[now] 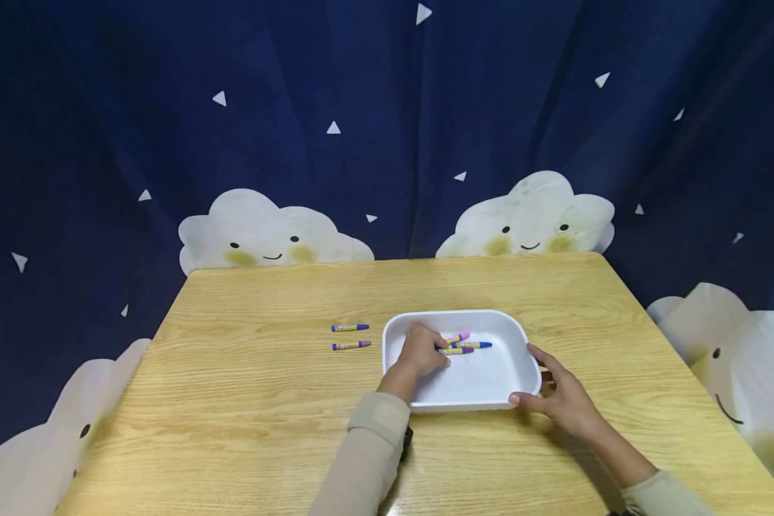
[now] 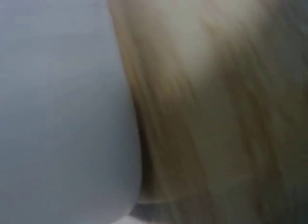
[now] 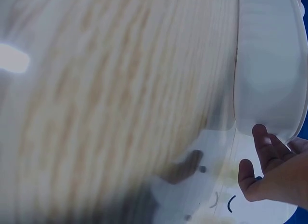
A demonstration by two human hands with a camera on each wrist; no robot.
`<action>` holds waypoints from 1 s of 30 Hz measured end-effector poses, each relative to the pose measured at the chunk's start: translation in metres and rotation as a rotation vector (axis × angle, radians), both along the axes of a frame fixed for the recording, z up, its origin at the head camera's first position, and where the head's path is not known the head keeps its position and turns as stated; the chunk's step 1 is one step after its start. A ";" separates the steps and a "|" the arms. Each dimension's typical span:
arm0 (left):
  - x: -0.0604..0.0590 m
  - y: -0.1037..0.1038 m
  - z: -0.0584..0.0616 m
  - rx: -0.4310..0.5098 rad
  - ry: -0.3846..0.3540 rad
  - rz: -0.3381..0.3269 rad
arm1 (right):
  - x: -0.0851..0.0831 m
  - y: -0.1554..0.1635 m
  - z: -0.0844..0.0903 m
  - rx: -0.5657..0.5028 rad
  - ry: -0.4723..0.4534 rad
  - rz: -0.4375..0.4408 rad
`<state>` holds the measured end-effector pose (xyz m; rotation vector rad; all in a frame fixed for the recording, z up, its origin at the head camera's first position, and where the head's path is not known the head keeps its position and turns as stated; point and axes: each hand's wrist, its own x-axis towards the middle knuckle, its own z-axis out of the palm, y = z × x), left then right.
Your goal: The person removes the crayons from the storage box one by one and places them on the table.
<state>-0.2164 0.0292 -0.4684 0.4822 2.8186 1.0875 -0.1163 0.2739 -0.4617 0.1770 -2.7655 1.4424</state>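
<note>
Left hand (image 1: pixel 421 351) is inside the white tray (image 1: pixel 490 315), fingers curled down at the three crayons in the tray (image 1: pixel 462 345); whether it grips one of them or is only touching cannot be told, since the knuckles hide the fingertips and the left wrist view is a blur of white wall and wood. Right hand (image 1: pixel 560 398) steadies the tray at its near right corner, thumb along the front rim and fingers on the side wall, a light hold rather than a clamp. Two more crayons (image 1: pixel 351 337) lie on the wooden table (image 1: pixel 264 401) just left of the tray, parallel and apart from each other. Judgement: place the crayon flat beside the others, let go low so it does not roll, and keep the right hand bracing the tray so that it does not slide.
</note>
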 end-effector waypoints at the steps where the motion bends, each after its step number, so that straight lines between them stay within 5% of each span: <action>1: 0.000 0.001 -0.001 -0.022 0.015 0.008 | 0.000 0.000 0.000 -0.003 0.000 -0.001; 8: 0.002 0.004 -0.002 -0.091 0.085 0.049 | 0.000 0.000 0.002 -0.038 -0.005 0.007; 15: 0.001 -0.004 0.005 0.053 0.078 0.009 | 0.001 -0.001 0.001 -0.039 -0.021 0.003; 21: 0.001 -0.011 0.023 0.165 0.078 -0.017 | 0.000 -0.001 0.001 -0.062 -0.003 0.004; 30: 0.012 -0.015 0.029 0.211 0.145 -0.080 | 0.001 0.001 0.002 -0.022 -0.014 0.000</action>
